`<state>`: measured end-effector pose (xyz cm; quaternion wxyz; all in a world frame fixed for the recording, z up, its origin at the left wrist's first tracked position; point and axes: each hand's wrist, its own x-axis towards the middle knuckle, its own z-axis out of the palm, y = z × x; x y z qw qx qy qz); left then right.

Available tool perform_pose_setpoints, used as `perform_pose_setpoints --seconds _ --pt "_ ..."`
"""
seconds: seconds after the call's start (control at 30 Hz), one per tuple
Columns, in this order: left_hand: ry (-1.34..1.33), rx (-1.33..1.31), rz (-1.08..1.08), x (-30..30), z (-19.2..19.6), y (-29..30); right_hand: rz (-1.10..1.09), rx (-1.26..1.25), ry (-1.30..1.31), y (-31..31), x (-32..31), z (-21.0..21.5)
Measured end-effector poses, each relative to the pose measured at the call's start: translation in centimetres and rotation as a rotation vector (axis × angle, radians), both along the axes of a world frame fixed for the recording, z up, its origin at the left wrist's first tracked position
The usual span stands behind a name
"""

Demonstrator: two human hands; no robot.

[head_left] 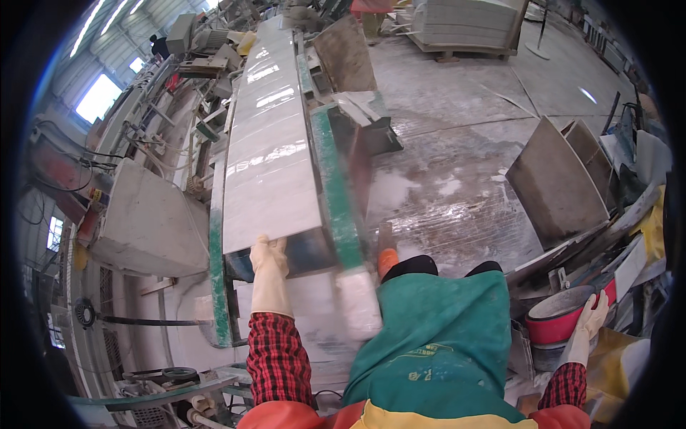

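Slab (275, 204) on apparent conveyor (332, 175), glossy floor (468, 214)

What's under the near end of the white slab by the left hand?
Below the white slab, at its near edge, a dark bluish surface shows. The left hand blocks part of it; anything farther under the slab is covered.

Printed marking is located on the front of the green work apron (464, 307). It consists of small yellow lettering (426, 350) with larger, pale character-like marks (423, 374) below. Both are too small and indistinct in the head view for reliable reading.
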<state>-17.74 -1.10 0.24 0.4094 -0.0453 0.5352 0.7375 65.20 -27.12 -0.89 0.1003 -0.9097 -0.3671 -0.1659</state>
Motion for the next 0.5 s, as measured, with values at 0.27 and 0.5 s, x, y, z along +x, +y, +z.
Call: perform_pose_setpoints --seconds 0.27,0.5 --pt "0.185 -0.225 -0.266 0.0 2.7 -1.6 0.011 0.0 -0.082 -0.9 0.2 -1.4" --pt "0.101 -0.211 -0.258 -1.4 1.5 -0.9 0.022 0.03 -0.142 -0.9 -1.0 -1.5"
